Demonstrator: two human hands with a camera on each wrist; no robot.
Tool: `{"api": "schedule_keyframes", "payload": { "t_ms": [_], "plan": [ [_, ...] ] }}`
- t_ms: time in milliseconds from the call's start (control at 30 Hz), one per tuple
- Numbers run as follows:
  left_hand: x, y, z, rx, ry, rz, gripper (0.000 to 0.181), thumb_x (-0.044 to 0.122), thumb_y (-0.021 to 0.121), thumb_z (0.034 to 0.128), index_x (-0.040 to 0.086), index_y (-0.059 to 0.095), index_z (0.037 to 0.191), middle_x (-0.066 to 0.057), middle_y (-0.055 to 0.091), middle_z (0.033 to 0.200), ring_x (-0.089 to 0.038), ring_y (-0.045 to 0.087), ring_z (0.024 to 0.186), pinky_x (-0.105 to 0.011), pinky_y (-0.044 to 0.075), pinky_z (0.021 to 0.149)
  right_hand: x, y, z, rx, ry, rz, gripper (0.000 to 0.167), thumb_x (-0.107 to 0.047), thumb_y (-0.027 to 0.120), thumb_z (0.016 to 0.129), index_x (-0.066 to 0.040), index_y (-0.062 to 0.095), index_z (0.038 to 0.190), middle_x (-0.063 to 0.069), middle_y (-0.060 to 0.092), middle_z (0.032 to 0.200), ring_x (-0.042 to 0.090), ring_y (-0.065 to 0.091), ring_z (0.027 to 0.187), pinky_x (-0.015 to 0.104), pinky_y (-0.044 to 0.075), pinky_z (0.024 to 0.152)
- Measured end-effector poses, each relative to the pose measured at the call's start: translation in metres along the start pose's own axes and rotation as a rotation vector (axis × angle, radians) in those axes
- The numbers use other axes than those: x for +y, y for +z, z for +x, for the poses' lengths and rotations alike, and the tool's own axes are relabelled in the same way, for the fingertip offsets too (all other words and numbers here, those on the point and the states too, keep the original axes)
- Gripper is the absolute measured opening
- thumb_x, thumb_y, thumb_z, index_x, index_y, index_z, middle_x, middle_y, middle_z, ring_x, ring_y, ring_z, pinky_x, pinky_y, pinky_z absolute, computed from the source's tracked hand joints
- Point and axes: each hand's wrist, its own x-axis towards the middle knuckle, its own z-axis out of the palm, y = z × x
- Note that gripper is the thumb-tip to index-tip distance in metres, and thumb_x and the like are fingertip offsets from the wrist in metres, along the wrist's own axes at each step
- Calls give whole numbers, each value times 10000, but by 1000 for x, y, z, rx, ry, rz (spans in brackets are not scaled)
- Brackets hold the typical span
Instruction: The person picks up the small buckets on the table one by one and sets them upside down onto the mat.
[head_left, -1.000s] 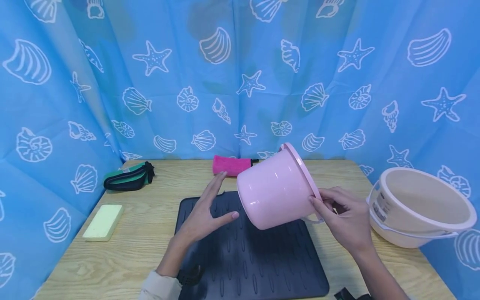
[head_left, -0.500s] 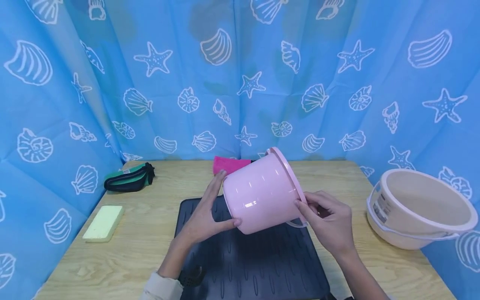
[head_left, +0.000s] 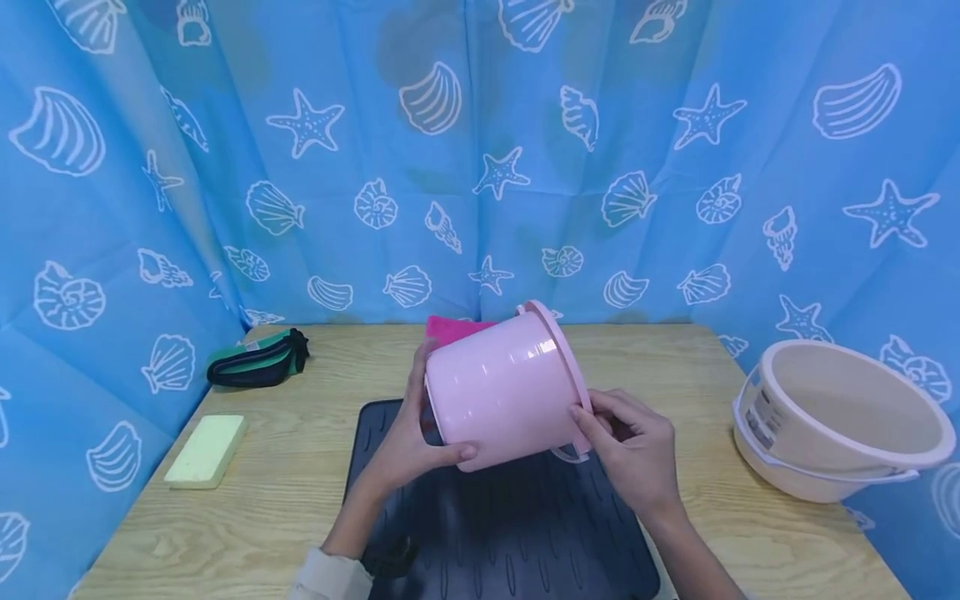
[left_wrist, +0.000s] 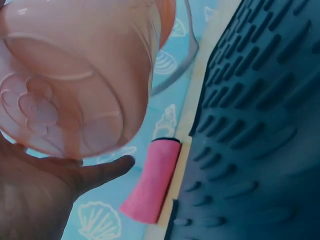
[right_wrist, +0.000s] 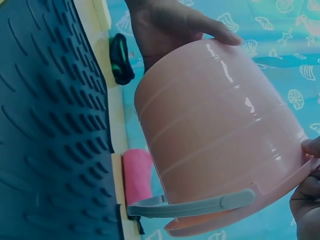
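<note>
A pale pink bucket (head_left: 506,387) is tilted on its side in the air above the black ribbed mat (head_left: 487,533), its base toward the left and its mouth toward the right. My left hand (head_left: 408,437) holds it at the base, thumb on the near side and fingers at the far side. In the left wrist view a flower-like relief shows on the bucket's base (left_wrist: 40,107). My right hand (head_left: 633,442) pinches the rim between thumb and fingers. Below the rim hangs the grey handle (right_wrist: 200,204).
Behind the bucket lies a pink cloth-like roll (head_left: 453,330). A pale green sponge (head_left: 206,452) and a green-and-black pouch (head_left: 258,358) lie at the left. A larger beige bucket (head_left: 832,417) stands at the right edge. A blue shell-patterned curtain (head_left: 480,167) surrounds the wooden table (head_left: 247,542).
My right hand has brought the pink bucket leftward and slightly down. Its base has come into my left hand, which was apart from it a second ago.
</note>
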Motion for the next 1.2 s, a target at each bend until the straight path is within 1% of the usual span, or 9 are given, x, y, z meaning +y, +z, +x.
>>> {"api": "schedule_keyframes", "payload": {
  "t_ms": [133,267,367,500,633,733,833,967,1200],
  "plan": [
    [-4,0,0,14,38,-49,1224,230,876,719,330,28,1596,31,259,1541,-316,423,1312,-437,561,868,6,4,-3,-6,26,50,245,39,773,840,-5,759,1080,46,650,839,128,529,652,178,431,505],
    [-3,-1,1,43,121,-37,1170,183,877,714,231,95,1584,9,230,1575,-327,423,1317,-451,555,880,7,5,-3,-16,68,61,224,-12,771,862,-30,761,1085,32,658,872,142,552,679,171,461,540],
    [1,-3,1,67,136,-10,1157,190,883,703,227,129,1581,24,230,1584,-309,414,1325,-444,558,874,4,4,-4,-41,106,70,223,-46,770,873,-54,760,1096,21,684,939,157,591,723,178,524,611],
    [7,-8,-2,84,114,9,1137,194,878,703,254,160,1582,27,249,1581,-306,421,1316,-447,565,855,-1,0,-2,-108,115,77,248,-84,772,881,-101,757,1127,-2,695,988,173,629,777,245,579,689],
    [12,-15,-8,108,74,33,1121,190,871,708,295,174,1579,34,303,1548,-291,439,1295,-439,563,857,-3,-5,0,-192,14,-16,244,-110,776,882,-143,754,1123,-52,682,965,121,611,758,237,562,651],
    [16,-21,-13,113,9,47,1094,188,859,725,317,184,1577,32,335,1512,-300,454,1271,-434,567,847,-3,-11,0,-233,-64,-118,222,-117,772,887,-166,751,1103,-100,665,949,69,582,743,224,522,609],
    [22,-29,-19,118,-58,80,1064,195,852,737,357,206,1567,36,312,1514,-314,434,1279,-459,568,843,-4,-17,-2,-263,-110,-184,223,-102,769,887,-182,747,1095,-130,646,927,47,567,741,238,514,607],
    [28,-40,-22,128,-74,146,1065,198,854,732,361,216,1569,20,279,1537,-340,408,1299,-493,568,833,-2,-23,-6,-315,-126,-254,243,-93,781,871,-199,746,1088,-162,633,920,23,561,738,240,526,620],
    [37,-55,-30,146,-85,198,1068,178,840,741,368,206,1578,7,241,1575,-433,325,1376,-586,534,859,4,-36,-17,-446,-83,-343,228,-131,786,871,-191,747,1088,-138,662,974,-7,557,762,232,530,629]
  ]
}}
